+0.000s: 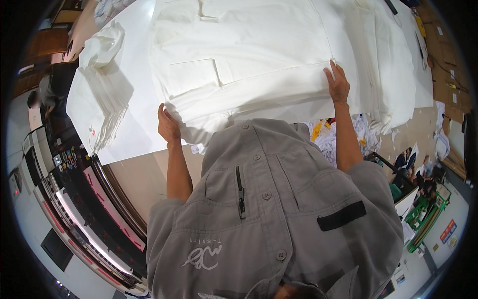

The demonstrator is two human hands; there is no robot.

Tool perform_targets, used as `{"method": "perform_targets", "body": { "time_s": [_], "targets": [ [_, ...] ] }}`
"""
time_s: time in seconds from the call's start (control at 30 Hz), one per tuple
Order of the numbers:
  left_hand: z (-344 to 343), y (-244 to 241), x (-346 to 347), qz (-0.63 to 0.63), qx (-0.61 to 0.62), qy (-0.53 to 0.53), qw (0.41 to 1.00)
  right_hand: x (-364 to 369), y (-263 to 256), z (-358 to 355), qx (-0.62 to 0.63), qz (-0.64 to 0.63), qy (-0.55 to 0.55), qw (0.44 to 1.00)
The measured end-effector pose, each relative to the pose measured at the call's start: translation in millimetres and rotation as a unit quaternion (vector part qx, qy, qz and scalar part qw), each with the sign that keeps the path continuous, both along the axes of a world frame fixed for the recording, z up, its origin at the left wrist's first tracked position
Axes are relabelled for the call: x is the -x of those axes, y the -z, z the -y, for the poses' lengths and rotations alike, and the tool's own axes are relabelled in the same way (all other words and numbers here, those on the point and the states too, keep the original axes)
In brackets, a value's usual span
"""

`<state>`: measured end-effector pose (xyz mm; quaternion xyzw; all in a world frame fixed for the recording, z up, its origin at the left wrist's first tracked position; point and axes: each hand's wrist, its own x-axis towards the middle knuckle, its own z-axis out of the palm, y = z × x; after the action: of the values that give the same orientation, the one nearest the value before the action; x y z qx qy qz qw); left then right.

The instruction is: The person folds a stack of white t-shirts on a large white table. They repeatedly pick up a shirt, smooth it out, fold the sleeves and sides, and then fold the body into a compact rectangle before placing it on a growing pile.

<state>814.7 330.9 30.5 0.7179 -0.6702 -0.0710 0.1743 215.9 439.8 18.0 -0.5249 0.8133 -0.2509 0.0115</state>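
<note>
A white cloth garment [261,45] lies spread before me, with a folded band along its near edge and a stitched flap or pocket [192,76] on its left part. My left hand [168,125] pinches the left end of the fold. At the right end, the thumb and fingers of my right hand [338,85] grip the same folded edge. Part of the cloth hangs over the table's near side against my grey shirt [269,179]. The fingertips of both hands are partly hidden by the cloth.
A stack of folded white cloth pieces [106,93] lies on the white tabletop [140,138] at left. More white garments [392,67] are piled at right. Fabric scraps [358,134] cover the floor below. A long machine [93,239] stands at left; cardboard [444,48] is at far right.
</note>
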Motion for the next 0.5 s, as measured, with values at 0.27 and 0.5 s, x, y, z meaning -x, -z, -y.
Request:
{"method": "perform_targets", "body": {
  "time_s": [0.27, 0.5],
  "targets": [
    [-1.9, 7.3, 4.4, 0.002, 0.015, -0.015, 1.000, -9.0, 5.1, -4.1, -0.046, -0.067, 0.028, 0.996],
    [-28.9, 6.0, 27.8, 0.012, 0.150, -0.037, 0.988, -58.7, -3.3, 61.9, 0.101, -0.065, -0.028, 0.992]
  ]
}}
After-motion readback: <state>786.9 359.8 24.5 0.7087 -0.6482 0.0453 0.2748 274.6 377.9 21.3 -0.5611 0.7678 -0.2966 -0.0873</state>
